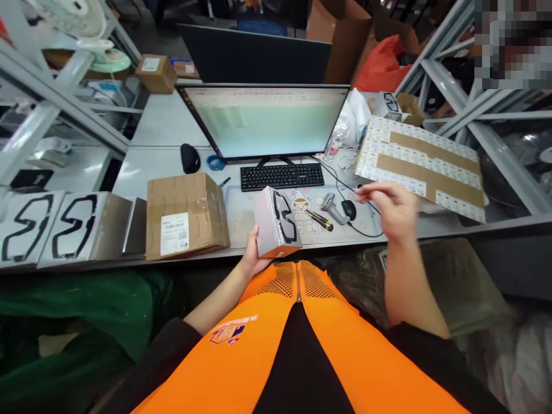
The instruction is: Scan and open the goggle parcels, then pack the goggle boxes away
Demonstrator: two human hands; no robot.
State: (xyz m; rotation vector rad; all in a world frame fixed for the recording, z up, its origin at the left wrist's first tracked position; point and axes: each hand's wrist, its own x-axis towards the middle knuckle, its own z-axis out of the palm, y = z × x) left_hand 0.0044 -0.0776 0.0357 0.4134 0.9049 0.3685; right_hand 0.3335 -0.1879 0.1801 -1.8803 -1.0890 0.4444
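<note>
My left hand (252, 251) grips a small white box (279, 223) by its left side and base, near the desk's front edge. The box is tilted, with a black goggle-like frame printed on one face. My right hand (392, 210) is raised above the desk by the near left corner of a label sheet (420, 161). Its fingers are drawn together in a pinch and slightly blurred, so anything small between them is hidden. A barcode scanner (335, 208), a black mouse (349, 210) and a yellow-black utility knife (319, 219) lie between my hands.
A monitor (269, 121) stands behind a black keyboard (282, 176). To the left are a taped cardboard box (185, 215), a tape roll (215, 163) and white printed boxes (75, 225). A plastic bottle (333, 148) stands right of the monitor. Metal racks (452, 86) flank the desk.
</note>
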